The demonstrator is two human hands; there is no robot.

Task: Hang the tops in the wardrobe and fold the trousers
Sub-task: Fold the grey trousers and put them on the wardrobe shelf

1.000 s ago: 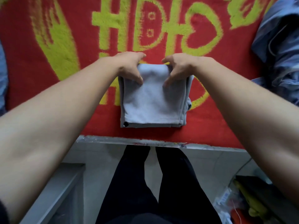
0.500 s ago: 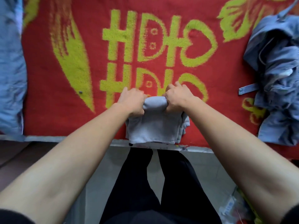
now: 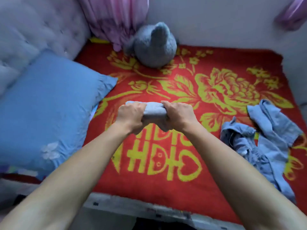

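Trousers [image 3: 153,109] (pale grey, folded thick) are gripped by fingers [image 3: 141,106] of left hand [image 3: 130,116] and right hand [image 3: 179,114].

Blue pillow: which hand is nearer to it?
Left. The left hand grips the folded trousers on the side toward the blue pillow; the right hand grips the opposite side.

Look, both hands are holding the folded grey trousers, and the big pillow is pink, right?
Not quite. The head view shows the pillow is blue, not pink. The rest is right: the left hand and the right hand both grip the folded grey trousers.
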